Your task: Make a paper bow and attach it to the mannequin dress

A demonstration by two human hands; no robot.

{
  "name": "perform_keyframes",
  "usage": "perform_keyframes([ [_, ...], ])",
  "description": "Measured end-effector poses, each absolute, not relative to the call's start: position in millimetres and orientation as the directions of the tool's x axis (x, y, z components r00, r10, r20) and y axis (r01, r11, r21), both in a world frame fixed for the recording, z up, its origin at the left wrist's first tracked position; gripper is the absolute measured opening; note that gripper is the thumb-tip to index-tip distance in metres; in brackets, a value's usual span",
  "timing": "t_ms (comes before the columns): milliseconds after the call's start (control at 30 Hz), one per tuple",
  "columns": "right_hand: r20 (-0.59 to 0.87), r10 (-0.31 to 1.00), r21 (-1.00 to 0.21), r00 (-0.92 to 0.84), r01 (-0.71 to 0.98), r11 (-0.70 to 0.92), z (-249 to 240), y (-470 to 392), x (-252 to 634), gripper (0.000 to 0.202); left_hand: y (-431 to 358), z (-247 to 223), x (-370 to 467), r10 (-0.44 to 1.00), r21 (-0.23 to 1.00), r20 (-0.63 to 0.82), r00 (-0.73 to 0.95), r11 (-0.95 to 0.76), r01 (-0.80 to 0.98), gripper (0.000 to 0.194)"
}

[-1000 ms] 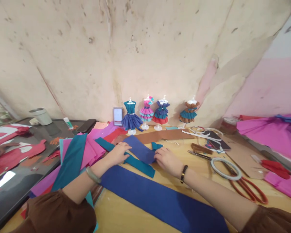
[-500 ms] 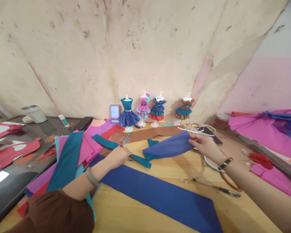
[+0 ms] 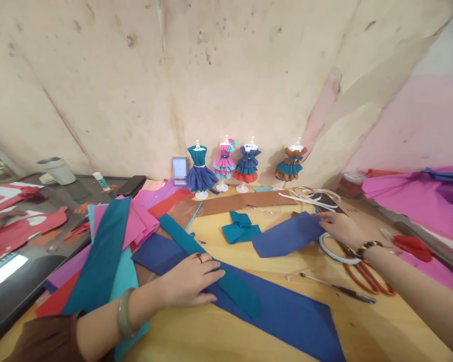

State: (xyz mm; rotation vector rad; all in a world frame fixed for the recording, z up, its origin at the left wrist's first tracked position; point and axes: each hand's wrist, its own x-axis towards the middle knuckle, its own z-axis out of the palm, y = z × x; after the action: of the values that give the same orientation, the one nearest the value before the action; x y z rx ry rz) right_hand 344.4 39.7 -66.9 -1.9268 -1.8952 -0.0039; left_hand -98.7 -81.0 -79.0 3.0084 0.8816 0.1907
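My left hand [image 3: 196, 279] lies over a teal crepe paper strip [image 3: 239, 294], its fingers stretched and slightly apart. Beneath that strip a long, dark blue crepe paper piece [image 3: 287, 311] runs diagonally across the table. The teal strip's right end is blurred. Between thumb and fingers, my right hand [image 3: 335, 226] pinches the right end of a shorter blue crepe paper piece [image 3: 287, 235]. Left of this piece lies a folded teal paper bow [image 3: 241, 228].
Small dress forms in ruffled paper dresses [image 3: 202, 173] stand along the wall. Orange-handled scissors [image 3: 370, 281], a tape roll [image 3: 335, 254] and a pen [image 3: 353, 295] lie at right. Coloured sheets [image 3: 98, 261] pile up at left. Another person's hand [image 3: 0, 221] shows at far left.
My left hand came nearer and laid the teal strip over the long blue piece. My right hand drew the shorter blue piece rightward, uncovering the teal bow.
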Motion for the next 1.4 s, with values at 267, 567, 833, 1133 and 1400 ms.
perform_keyframes([
  [267, 0.388, 0.819, -0.117, -0.423, 0.859, 0.499, -68.6, -12.1, 274.7, 0.027, -23.9, -63.8, -132.7, 0.699, 0.155, 0.068, 0.712, -0.712, 0.684, 0.066],
  [567, -0.160, 0.829, -0.348, -0.536, 0.817, 0.460, -77.7, -95.8, 206.6, 0.039, -3.3, -73.8, -122.6, 0.725, 0.224, -0.158, 0.671, -0.635, 0.739, 0.039],
  [833, -0.271, 0.816, -0.362, -0.510, 0.840, 0.405, -68.6, -91.2, 207.3, 0.016, -10.4, -58.9, -111.1, 0.685, 0.176, -0.196, 0.701, -0.679, 0.713, 0.024],
  [1133, -0.257, 0.798, -0.652, -0.546, 0.707, 0.274, -73.9, -75.8, 221.7, 0.013, -9.8, 35.3, -140.5, 0.814, 0.075, -0.144, 0.562, -0.558, 0.827, 0.017],
  [1400, -0.262, 0.798, -0.884, -0.542, 0.467, 0.027, -95.8, -49.6, 156.7, 0.014, 3.6, 91.0, -177.6, 0.976, -0.295, -0.109, 0.190, -0.214, 0.931, 0.029],
])
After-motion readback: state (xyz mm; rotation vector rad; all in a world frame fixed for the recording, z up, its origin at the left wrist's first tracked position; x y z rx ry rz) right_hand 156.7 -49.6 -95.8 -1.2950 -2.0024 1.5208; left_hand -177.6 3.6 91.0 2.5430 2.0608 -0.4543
